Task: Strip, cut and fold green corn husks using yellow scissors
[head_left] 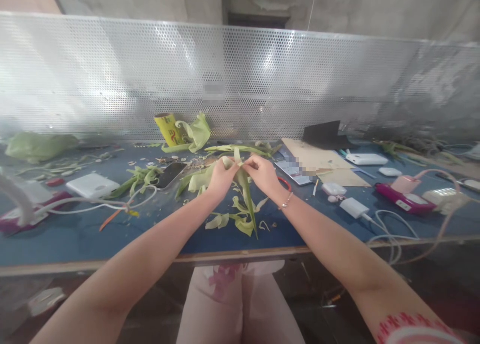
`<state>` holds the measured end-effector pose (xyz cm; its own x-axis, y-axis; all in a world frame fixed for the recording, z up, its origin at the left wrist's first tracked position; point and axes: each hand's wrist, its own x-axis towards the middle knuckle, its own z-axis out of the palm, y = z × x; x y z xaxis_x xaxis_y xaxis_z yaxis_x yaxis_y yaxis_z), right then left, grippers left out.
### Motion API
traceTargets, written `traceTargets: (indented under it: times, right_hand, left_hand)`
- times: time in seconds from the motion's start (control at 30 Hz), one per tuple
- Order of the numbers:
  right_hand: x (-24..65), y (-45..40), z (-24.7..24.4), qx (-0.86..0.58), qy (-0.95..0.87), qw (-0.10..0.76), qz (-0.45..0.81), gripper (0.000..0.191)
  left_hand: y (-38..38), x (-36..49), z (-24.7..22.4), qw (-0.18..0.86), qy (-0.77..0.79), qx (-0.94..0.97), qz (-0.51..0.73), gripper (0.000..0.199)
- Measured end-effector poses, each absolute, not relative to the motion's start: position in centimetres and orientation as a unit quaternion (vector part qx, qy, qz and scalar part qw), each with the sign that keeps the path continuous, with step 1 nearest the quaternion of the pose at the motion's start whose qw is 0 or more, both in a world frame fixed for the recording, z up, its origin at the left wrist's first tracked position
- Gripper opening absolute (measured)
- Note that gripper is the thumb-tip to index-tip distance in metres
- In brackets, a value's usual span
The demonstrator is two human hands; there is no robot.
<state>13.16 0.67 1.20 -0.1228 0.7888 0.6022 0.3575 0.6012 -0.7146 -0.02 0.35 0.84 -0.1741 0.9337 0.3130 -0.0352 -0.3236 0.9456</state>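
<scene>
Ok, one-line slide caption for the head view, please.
Left hand and right hand pinch a pale green leaf above a blue tabletop strewn with leaf scraps.

A silver perforated metal panel [240,49] stands behind the flat blue table [52,246]. Before it, left of centre, sits a yellow cylinder [168,129]. Nearer, a long green leaf strip [247,194] lies between left hand [224,172] and right hand [261,172]. Right of them lies flat beige paper [313,154]; farther right, an oblong magenta power strip [390,195].

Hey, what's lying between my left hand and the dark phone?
In the head view, a cluster of green leaves lies between your left hand and the dark phone; whether it touches the hand, I can't tell.
</scene>
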Motion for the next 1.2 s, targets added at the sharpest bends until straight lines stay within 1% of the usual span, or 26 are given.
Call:
traceTargets:
  times: [0.1, 0.23, 0.33, 0.43, 0.5, 0.6, 0.7, 0.73, 0.8, 0.9, 1.03, 1.2]
  right_hand:
    - [13.3, 0.5, 1.3, -0.384, -0.726, 0.540, 0.183, 0.016]
    - [13.1, 0.1, 1.3, -0.336, -0.761, 0.545, 0.110, 0.012]
    - [13.1, -0.2, 1.4, -0.302, -0.786, 0.535, 0.072, 0.010]
    - [13.2, -0.4, 1.7, -0.279, -0.803, 0.523, 0.059, 0.008]
    - [13.3, -0.3, 1.8, -0.275, -0.809, 0.515, 0.068, 0.008]
    - [13.4, 0.0, 1.8, -0.291, -0.790, 0.526, 0.124, 0.003]
    - [13.2, 0.2, 1.8, -0.331, -0.752, 0.534, 0.199, 0.017]
    - [13.2, 0.3, 1.8, -0.344, -0.746, 0.527, 0.217, 0.019]
    - [13.2, 0.4, 1.8, -0.364, -0.742, 0.509, 0.243, 0.016]
    - [13.5, 0.6, 1.9, -0.381, -0.728, 0.509, 0.256, 0.011]
    - [13.8, 1.0, 1.8, -0.390, -0.708, 0.537, 0.241, 0.012]
    - [13.4, 1.2, 1.4, -0.391, -0.696, 0.546, 0.254, 0.013]
  left_hand:
    - [0.1, 0.2, 0.9, 0.424, 0.415, 0.513, 0.620, 0.026]
    - [-0.2, 0.3, 1.4, 0.459, 0.403, 0.474, 0.634, 0.028]
    - [-0.1, 0.0, 1.8, 0.464, 0.401, 0.449, 0.650, 0.027]
    - [0.3, -0.3, 1.9, 0.456, 0.407, 0.435, 0.661, 0.025]
    - [0.6, -0.5, 1.8, 0.453, 0.403, 0.435, 0.665, 0.027]
    - [1.0, -0.7, 1.4, 0.437, 0.406, 0.456, 0.660, 0.026]
    - [1.2, -0.8, 0.9, 0.398, 0.415, 0.506, 0.643, 0.021]
    - [1.2, -0.8, 0.8, 0.387, 0.414, 0.520, 0.639, 0.020]
    - [1.2, -0.8, 0.7, 0.383, 0.401, 0.528, 0.643, 0.020]
    - [0.7, -0.5, 1.1, 0.440, 0.353, 0.505, 0.654, 0.025]
    - [0.1, 0.1, 1.7, 0.533, 0.291, 0.490, 0.625, 0.031]
    - [-0.1, 0.2, 1.5, 0.545, 0.324, 0.473, 0.613, 0.032]
